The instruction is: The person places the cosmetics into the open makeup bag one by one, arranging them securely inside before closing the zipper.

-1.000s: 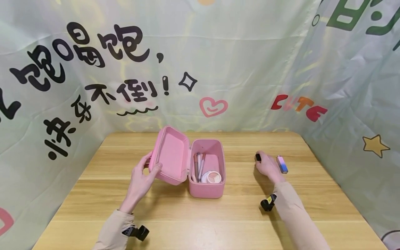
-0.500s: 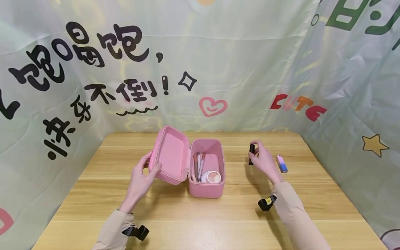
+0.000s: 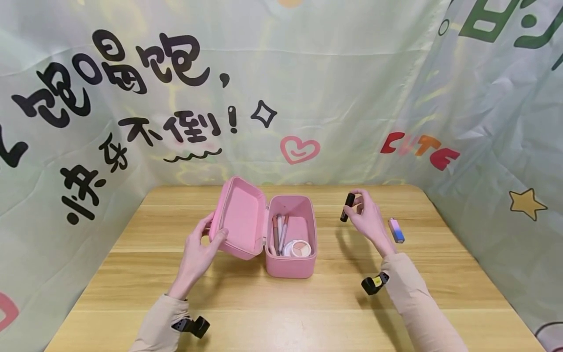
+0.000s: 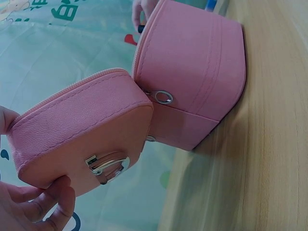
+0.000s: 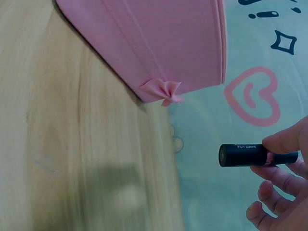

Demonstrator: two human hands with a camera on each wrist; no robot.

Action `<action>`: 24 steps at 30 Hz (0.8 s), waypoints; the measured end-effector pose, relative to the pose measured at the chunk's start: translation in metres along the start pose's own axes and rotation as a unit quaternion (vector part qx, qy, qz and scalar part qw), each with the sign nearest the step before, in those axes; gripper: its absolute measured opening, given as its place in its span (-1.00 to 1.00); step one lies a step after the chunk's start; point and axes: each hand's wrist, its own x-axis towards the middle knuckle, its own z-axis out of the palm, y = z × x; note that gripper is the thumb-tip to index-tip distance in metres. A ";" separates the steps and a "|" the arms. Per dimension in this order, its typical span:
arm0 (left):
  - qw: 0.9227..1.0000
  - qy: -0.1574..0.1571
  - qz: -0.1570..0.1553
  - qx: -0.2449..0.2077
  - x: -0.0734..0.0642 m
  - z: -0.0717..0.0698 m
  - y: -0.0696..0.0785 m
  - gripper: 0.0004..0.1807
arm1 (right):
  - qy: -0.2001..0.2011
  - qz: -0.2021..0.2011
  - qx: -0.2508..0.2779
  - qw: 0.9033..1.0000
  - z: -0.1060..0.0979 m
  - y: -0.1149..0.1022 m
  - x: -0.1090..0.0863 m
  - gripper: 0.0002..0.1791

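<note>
A pink zip-up makeup case stands on the table, its lid swung out to the left. My left hand grips the lid's outer edge; in the left wrist view its fingers curl at the lid with the metal-ringed handle. Several slim makeup pencils and a round white compact with a sectioned pan lie inside the case. To the right of the case, my right hand pinches a black lipstick between thumb and fingers, raised above the table and tilted.
A small pink-to-blue rectangular stick lies on the wooden table, to the right of my right hand. Behind the table and at both sides hangs a printed cloth. A pink bow sits on the case's side.
My right hand has lifted the black lipstick off the table and moved it left and away from me, toward the back. The left hand and the lid have stayed put.
</note>
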 end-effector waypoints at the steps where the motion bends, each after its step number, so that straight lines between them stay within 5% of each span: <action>1: 1.000 0.000 0.001 0.000 0.000 0.000 0.000 -0.38 | 0.000 -0.002 -0.002 1.000 -0.001 -0.002 0.000 -0.52; 14: 1.000 0.001 -0.001 0.005 -0.001 0.000 0.001 -0.40 | 0.004 -0.032 -0.008 0.999 -0.005 -0.035 0.011 -0.65; 24: 1.000 0.003 0.003 0.003 0.000 0.000 0.001 -0.40 | -0.034 -0.062 -0.007 0.997 -0.006 -0.065 0.023 -0.69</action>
